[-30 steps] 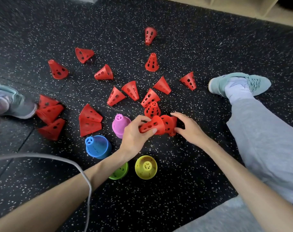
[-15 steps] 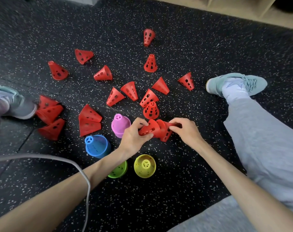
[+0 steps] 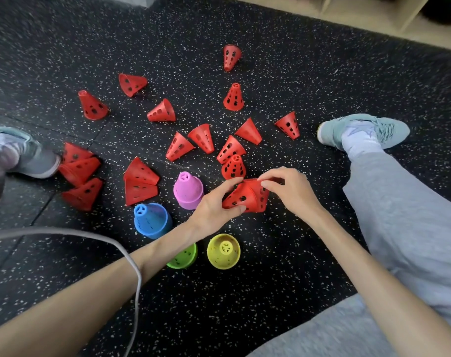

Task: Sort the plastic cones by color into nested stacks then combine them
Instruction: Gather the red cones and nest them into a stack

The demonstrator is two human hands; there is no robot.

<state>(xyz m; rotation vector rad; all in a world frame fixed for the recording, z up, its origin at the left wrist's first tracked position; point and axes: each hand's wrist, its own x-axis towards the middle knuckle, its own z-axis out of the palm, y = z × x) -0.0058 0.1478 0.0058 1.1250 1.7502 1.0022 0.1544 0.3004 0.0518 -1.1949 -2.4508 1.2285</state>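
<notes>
Red cones (image 3: 247, 195) in hand at the middle of the floor (image 3: 245, 305), lying sideways, one pushed into the other. Left hand (image 3: 214, 207) wrapped round the narrow end, thumb below and fingers over the top, grip clamped on the outer cone. Right hand (image 3: 291, 191) pinching the wide rim with thumb and fingertips, grip likewise closed on the pair. Nesting apparently under way; how many cones sit in the bundle cannot be told.

Judged from the layout: other colours already sorted. Pink stack (image 3: 188, 190), blue stack (image 3: 151, 220), green stack (image 3: 183, 256) and yellow stack (image 3: 223, 251) standing just beside the hands, nearer the body, green partly hidden under the left forearm. Red work barely begun: many loose red cones (image 3: 201, 137) scattered toward the far edge of the floor, mostly tipped over, a few upright, plus clusters (image 3: 139, 184) toward the left, near a shoe (image 3: 26, 153). Left to do, by this reading: gathering all the loose reds into one stack, then combining the colour stacks.
</notes>
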